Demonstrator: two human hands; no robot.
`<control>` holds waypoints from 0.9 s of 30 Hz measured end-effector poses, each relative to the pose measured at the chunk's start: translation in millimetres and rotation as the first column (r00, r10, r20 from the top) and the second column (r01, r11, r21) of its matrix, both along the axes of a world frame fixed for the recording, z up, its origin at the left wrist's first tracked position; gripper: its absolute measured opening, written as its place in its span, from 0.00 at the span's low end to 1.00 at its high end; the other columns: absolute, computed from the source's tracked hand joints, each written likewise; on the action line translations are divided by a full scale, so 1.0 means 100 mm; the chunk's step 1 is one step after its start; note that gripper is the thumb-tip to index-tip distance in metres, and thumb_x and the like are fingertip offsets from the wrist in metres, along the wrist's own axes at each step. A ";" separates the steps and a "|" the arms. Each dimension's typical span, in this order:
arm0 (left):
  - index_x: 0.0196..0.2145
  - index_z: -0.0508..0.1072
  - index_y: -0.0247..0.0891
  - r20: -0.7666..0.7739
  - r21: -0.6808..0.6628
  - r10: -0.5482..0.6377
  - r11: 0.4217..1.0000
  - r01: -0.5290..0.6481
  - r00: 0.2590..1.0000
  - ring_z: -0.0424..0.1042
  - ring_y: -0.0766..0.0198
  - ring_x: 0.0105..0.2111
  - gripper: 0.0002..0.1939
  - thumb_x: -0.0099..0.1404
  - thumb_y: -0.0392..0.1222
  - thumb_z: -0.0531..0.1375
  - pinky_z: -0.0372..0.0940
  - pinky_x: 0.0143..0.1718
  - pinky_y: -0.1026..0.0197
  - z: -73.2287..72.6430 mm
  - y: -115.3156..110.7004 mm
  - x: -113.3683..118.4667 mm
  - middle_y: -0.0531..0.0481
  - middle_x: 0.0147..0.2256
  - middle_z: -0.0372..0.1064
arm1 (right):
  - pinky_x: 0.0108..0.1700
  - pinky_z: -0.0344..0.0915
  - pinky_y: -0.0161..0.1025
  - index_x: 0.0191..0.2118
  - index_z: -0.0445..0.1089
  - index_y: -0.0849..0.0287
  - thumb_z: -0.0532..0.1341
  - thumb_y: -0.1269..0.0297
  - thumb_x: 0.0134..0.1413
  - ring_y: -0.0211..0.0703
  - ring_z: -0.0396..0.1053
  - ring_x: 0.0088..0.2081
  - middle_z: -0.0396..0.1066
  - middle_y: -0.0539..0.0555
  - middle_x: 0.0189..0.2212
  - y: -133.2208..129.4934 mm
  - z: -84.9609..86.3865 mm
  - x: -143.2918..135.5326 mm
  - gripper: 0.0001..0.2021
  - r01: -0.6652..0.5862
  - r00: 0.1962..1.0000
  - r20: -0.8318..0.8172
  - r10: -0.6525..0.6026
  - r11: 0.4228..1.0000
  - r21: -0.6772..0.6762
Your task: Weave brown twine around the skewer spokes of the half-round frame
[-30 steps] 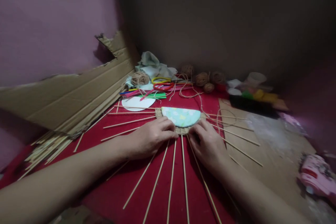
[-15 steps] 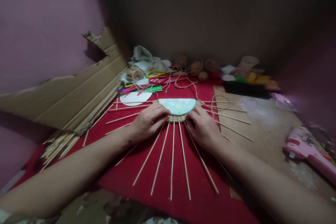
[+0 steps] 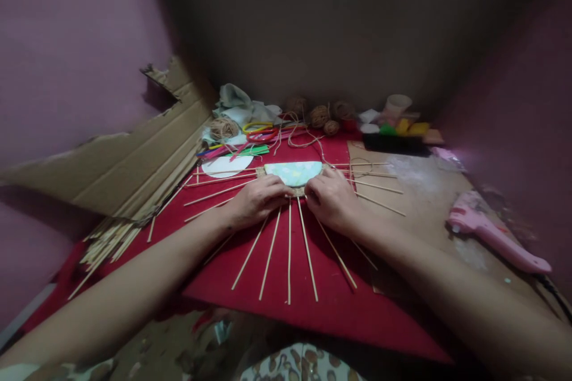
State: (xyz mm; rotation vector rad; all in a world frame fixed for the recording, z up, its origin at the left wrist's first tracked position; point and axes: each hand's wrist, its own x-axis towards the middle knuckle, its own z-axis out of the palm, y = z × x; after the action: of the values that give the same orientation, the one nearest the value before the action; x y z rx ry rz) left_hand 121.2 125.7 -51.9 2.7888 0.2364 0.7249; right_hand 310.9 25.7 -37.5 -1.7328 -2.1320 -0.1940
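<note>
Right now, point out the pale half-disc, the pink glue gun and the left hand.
pale half-disc [image 3: 294, 171]: head view, middle of its top face.
pink glue gun [image 3: 473, 220]: head view, on its body.
left hand [image 3: 259, 201]: head view, back of the hand.

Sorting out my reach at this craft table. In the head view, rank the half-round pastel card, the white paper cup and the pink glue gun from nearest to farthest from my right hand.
1. Half-round pastel card: touching the right hand, just left.
2. Pink glue gun: far right on the cardboard.
3. White paper cup: back by the wall; close to the gun's distance, ranking uncertain.
</note>
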 end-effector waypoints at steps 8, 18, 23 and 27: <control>0.39 0.75 0.37 -0.103 0.231 0.005 0.973 0.019 0.995 0.64 0.68 0.30 0.14 0.70 0.40 0.50 0.59 0.31 0.66 0.02 0.01 -0.02 0.48 0.31 0.66 | 0.38 0.52 0.40 0.29 0.74 0.61 0.56 0.71 0.55 0.44 0.64 0.35 0.73 0.57 0.29 -0.19 0.22 -0.01 0.09 -0.020 0.996 0.079 0.036 0.980 -0.198; 0.36 0.71 0.33 -0.389 0.392 0.043 0.912 0.123 0.920 0.65 0.63 0.31 0.13 0.69 0.32 0.47 0.63 0.33 0.62 0.24 -0.16 0.14 0.45 0.32 0.67 | 0.33 0.52 0.38 0.24 0.69 0.61 0.57 0.71 0.55 0.39 0.59 0.27 0.68 0.53 0.23 -1.10 0.07 -0.25 0.10 -0.108 0.994 -0.038 0.107 0.993 -0.036; 0.37 0.71 0.32 -0.467 0.389 0.138 0.919 0.062 0.874 0.67 0.62 0.33 0.13 0.69 0.32 0.47 0.63 0.33 0.62 0.28 -0.24 0.18 0.44 0.34 0.68 | 0.30 0.48 0.40 0.23 0.66 0.61 0.53 0.76 0.56 0.40 0.53 0.25 0.63 0.52 0.21 -1.40 -0.11 -0.43 0.12 -0.193 0.979 -0.047 0.198 0.977 0.094; 0.47 0.68 0.35 -0.521 0.336 0.138 0.940 0.054 0.842 0.67 0.62 0.32 0.14 0.69 0.32 0.47 0.61 0.32 0.62 0.33 -0.28 0.25 0.45 0.34 0.68 | 0.29 0.45 0.42 0.27 0.67 0.61 0.53 0.76 0.55 0.42 0.51 0.26 0.61 0.53 0.23 -1.54 -0.20 -0.48 0.10 -0.252 0.968 0.007 0.252 0.962 0.106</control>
State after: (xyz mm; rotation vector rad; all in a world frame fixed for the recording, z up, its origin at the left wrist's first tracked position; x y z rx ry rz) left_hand 145.7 98.1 -18.6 3.2766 0.2982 -0.0542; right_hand 263.2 -127.9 -57.7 -1.3854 -2.2682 -0.2256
